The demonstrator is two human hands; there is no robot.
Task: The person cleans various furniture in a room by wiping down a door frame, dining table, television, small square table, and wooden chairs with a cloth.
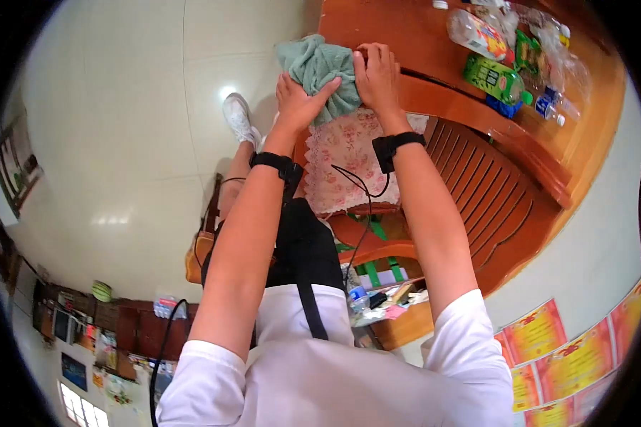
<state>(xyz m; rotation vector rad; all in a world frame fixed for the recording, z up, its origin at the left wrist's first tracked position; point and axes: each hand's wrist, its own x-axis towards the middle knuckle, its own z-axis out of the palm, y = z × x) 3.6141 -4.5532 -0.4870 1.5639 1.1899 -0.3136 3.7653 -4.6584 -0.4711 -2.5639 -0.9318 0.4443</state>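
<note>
A crumpled grey-green cloth (pixel 319 64) lies bunched at the corner of a reddish-brown wooden bench (pixel 377 21). My left hand (pixel 303 105) grips the cloth, with the thumb stretched across its near side and the fingertips on its left part. Just to the right, my right hand (pixel 379 77) has its fingers curled over the wood, its thumb beside the cloth's right edge. What lies under the right fingers is hidden. Both wrists wear black bands, and a black cable hangs from the right one.
Several plastic bottles, among them a green-labelled bottle (pixel 495 80), lie on the wood at the upper right. A pink floral cloth (pixel 345 160) covers the seat below my hands. Slatted wood (pixel 477 185) is at right. Pale floor tiles (pixel 128 92) extend left, near a white shoe (pixel 239 117).
</note>
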